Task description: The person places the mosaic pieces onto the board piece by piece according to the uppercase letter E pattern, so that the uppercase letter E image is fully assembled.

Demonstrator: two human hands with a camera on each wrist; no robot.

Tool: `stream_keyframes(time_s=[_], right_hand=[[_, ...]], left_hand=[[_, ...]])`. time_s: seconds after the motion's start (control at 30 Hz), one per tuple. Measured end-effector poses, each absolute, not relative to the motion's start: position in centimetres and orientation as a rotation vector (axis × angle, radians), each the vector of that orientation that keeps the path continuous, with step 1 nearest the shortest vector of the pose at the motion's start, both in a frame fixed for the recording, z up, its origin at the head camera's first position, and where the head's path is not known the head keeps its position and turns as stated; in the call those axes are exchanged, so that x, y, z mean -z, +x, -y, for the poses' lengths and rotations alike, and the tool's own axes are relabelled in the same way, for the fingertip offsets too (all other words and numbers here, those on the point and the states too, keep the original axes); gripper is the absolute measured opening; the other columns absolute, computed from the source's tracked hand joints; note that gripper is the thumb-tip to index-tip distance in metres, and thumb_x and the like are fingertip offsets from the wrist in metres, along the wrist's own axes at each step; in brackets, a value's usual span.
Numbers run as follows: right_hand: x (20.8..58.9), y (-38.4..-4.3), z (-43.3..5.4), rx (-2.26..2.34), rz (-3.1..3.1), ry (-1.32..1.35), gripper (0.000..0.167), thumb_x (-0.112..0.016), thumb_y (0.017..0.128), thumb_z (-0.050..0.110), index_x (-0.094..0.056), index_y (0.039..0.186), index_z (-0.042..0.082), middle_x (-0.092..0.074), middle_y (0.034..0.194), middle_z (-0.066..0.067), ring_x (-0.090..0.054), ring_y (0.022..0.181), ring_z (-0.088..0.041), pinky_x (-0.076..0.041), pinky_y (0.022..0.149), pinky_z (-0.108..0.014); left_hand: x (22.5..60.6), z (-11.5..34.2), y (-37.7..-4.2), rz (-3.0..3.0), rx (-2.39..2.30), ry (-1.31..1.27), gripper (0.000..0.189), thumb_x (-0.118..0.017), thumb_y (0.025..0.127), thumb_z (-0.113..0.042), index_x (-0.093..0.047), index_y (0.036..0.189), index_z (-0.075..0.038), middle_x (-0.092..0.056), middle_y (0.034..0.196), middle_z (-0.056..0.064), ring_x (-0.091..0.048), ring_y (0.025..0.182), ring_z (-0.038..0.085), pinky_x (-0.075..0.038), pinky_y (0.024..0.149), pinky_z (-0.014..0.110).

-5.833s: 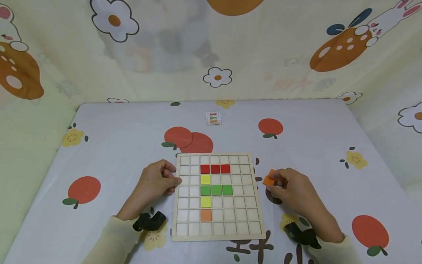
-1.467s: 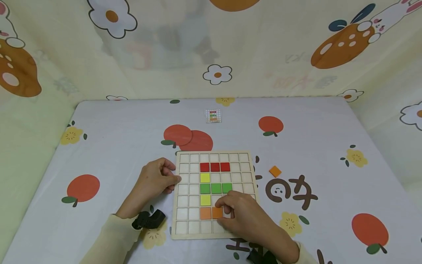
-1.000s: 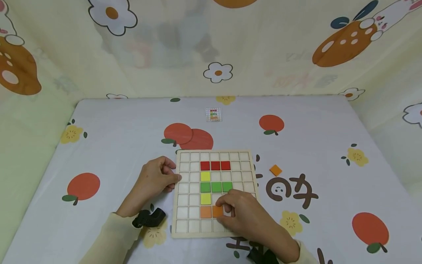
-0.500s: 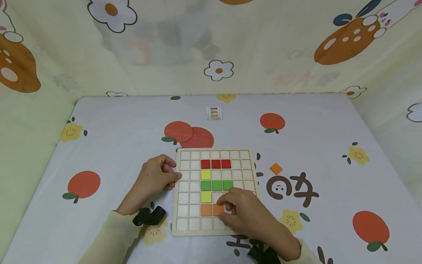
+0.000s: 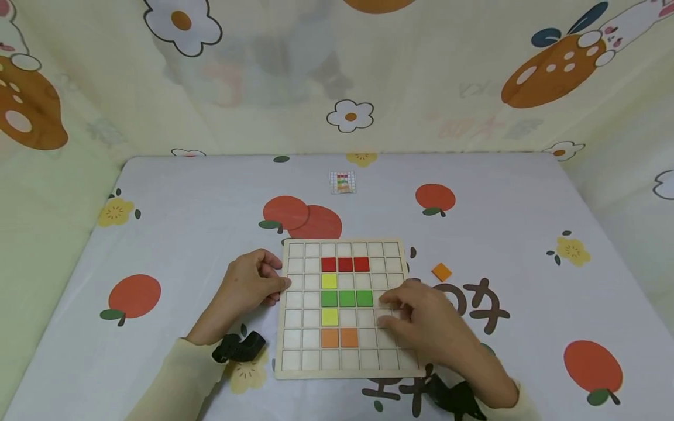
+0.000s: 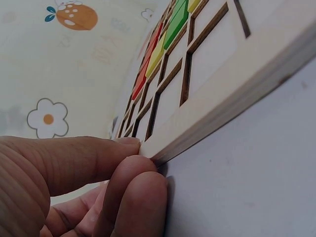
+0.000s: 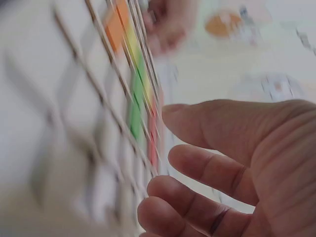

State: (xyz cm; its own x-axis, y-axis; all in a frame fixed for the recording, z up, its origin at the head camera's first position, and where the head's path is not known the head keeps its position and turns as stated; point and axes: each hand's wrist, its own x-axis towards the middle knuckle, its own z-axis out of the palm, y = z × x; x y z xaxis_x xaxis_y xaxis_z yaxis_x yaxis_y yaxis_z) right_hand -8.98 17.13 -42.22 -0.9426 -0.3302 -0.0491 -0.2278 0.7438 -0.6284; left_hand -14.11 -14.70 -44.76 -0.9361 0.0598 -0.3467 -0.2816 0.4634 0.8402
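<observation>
A square wooden grid board (image 5: 305, 372) lies on the table, with red, yellow, green and orange square tiles in some cells. At the board's left edge my left hand (image 5: 253, 278) pinches the rim; in the left wrist view the thumb (image 6: 129, 142) is on top and the curled fingers lie against the side. Over the board's right part hovers my right hand (image 5: 429, 318), holding nothing, its fingers loosely bent and apart from the thumb. Two orange tiles (image 5: 349, 338) sit side by side in the lower row. A loose orange tile (image 5: 442, 271) lies right of the board.
A small card (image 5: 343, 182) printed with a coloured grid pattern lies farther back on the table. The tablecloth (image 5: 200, 187) has printed fruit, flowers and lettering. A patterned curtain (image 5: 263, 128) stands behind the table.
The right hand brought an orange tile to the cell beside the first orange one, let it go and moved right. Another orange tile was left on the table. The left hand stayed put.
</observation>
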Motion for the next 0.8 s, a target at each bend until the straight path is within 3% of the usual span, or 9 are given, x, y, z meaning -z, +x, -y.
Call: stream_keyframes(time_s=[0.23, 0.47, 0.8], right_hand=[[41.8, -11.2, -22.4, 0.886, -2.994, -0.277, 0.03, -0.086, 0.085, 0.012, -0.077, 0.112, 0.005, -0.068, 0.093, -0.004, -0.062, 0.074, -0.014, -0.048, 0.057, -0.026], [42.4, -12.6, -24.6, 0.771, -2.979, -0.125, 0.041, -0.08, 0.089, 0.019, -0.07, 0.123, -0.003, -0.063, 0.095, -0.014, -0.061, 0.078, -0.025, -0.047, 0.057, -0.031], [43.6, -13.1, -24.8, 0.768, -2.944, -0.076, 0.024, -0.08, 0.087, 0.014, -0.073, 0.105, -0.002, -0.06, 0.088, -0.011, -0.056, 0.078, -0.024, -0.046, 0.06, -0.032]], left_hand=[[44.6, 14.6, -14.1, -2.407, -1.435, -0.195, 0.032, -0.083, 0.088, -0.007, -0.062, 0.112, 0.0, -0.067, 0.078, 0.008, -0.064, 0.057, 0.016, -0.059, 0.058, 0.029], [44.6, 14.6, -14.1, -2.389, -1.451, -0.202, 0.033, -0.083, 0.088, -0.007, -0.062, 0.112, 0.0, -0.067, 0.078, 0.008, -0.064, 0.057, 0.016, -0.06, 0.058, 0.029], [44.7, 14.6, -14.0, -2.395, -1.446, -0.201, 0.032, -0.083, 0.087, -0.005, -0.062, 0.111, 0.0, -0.067, 0.077, 0.008, -0.064, 0.056, 0.016, -0.059, 0.058, 0.029]])
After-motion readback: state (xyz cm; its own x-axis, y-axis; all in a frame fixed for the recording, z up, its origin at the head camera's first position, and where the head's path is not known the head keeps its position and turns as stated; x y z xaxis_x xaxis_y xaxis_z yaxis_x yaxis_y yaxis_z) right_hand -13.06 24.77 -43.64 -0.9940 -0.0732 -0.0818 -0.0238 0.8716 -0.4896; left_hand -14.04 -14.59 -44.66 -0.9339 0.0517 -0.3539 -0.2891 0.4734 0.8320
